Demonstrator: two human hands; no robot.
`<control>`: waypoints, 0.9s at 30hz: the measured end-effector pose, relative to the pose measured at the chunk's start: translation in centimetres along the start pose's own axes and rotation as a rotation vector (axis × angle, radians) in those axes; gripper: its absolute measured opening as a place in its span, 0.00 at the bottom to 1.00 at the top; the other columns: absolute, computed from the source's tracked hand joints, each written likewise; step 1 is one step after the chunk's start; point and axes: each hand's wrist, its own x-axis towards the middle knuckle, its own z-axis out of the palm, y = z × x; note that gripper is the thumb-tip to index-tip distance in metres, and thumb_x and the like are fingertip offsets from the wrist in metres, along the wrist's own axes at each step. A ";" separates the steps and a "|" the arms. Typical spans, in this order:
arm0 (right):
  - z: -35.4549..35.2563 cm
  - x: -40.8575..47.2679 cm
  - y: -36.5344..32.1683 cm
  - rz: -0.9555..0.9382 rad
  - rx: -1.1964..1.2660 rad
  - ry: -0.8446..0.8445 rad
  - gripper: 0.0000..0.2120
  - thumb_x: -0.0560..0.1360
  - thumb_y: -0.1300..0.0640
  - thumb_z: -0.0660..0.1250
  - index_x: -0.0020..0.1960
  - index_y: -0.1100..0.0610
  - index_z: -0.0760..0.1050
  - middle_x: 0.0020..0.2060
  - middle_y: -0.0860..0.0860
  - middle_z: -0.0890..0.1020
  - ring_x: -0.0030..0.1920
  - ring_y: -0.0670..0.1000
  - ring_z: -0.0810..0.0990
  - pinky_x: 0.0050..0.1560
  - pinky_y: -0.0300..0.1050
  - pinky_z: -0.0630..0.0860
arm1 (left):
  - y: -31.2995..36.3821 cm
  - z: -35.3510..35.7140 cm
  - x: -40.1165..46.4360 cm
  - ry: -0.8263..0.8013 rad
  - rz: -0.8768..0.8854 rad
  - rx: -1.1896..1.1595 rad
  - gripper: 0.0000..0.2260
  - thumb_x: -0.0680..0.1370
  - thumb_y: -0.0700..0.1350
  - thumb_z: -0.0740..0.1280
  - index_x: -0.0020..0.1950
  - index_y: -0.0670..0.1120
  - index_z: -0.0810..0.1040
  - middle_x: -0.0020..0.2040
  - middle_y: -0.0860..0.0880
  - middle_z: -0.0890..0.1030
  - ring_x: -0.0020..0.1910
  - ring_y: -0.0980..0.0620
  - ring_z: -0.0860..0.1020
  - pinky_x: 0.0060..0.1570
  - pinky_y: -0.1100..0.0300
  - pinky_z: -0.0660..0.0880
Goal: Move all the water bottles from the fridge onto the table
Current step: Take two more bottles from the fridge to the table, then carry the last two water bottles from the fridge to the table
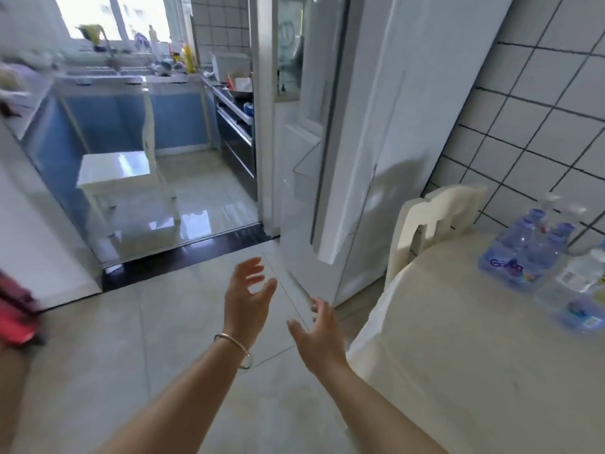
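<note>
Both your hands hang empty over the floor tiles: your left hand [248,296], with a bangle [234,350] at the wrist, has its fingers spread and loosely curved, and your right hand [319,335] beside it is just as relaxed, gripping nothing. Several water bottles [523,250] already stand bunched at the far right edge of the table [442,339], against the tiled wall [523,109]. No fridge interior shows from here, only a white door [360,126] ahead and the kitchen beyond, so you cannot tell how many bottles remain. The picture is blurred, which suggests a fast turn; swing too quickly and you may clip the cream chair [435,217] at the table's near corner.
</note>
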 end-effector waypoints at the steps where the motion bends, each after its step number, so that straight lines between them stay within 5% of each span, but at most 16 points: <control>1: 1.7 0.6 -1.2 -0.012 -0.007 -0.019 0.30 0.74 0.46 0.64 0.71 0.53 0.57 0.70 0.50 0.66 0.68 0.51 0.67 0.67 0.50 0.68 | -0.4 -1.6 1.1 0.021 -0.004 -0.003 0.16 0.72 0.37 0.71 0.57 0.48 0.73 0.52 0.48 0.78 0.49 0.49 0.78 0.46 0.65 0.73; 8: 11.1 8.2 -11.8 -0.071 0.029 -0.006 0.29 0.75 0.47 0.64 0.72 0.53 0.57 0.69 0.52 0.66 0.67 0.52 0.68 0.66 0.51 0.68 | -2.4 -12.1 12.3 0.010 0.032 0.035 0.18 0.73 0.38 0.71 0.60 0.47 0.71 0.52 0.47 0.77 0.50 0.49 0.77 0.45 0.68 0.72; 14: 15.5 16.3 -19.3 -0.048 0.091 0.096 0.28 0.75 0.49 0.64 0.71 0.56 0.59 0.67 0.53 0.69 0.65 0.53 0.70 0.64 0.49 0.69 | -3.1 -17.8 23.3 -0.018 0.049 -0.004 0.17 0.73 0.36 0.70 0.58 0.48 0.70 0.52 0.45 0.77 0.49 0.46 0.77 0.49 0.56 0.74; 20: 18.2 24.0 -24.1 -0.042 0.129 0.175 0.28 0.74 0.50 0.65 0.70 0.56 0.61 0.66 0.55 0.71 0.65 0.54 0.71 0.65 0.51 0.69 | -3.8 -19.0 32.9 -0.061 0.016 -0.044 0.17 0.74 0.37 0.69 0.59 0.49 0.70 0.50 0.50 0.76 0.49 0.49 0.77 0.51 0.56 0.75; 27: 19.5 36.0 -27.8 -0.079 0.119 0.210 0.28 0.75 0.49 0.65 0.71 0.55 0.60 0.66 0.53 0.70 0.63 0.53 0.72 0.62 0.48 0.69 | -4.9 -15.9 44.1 -0.076 0.057 0.010 0.17 0.74 0.38 0.69 0.62 0.46 0.70 0.50 0.51 0.76 0.47 0.56 0.77 0.41 0.68 0.73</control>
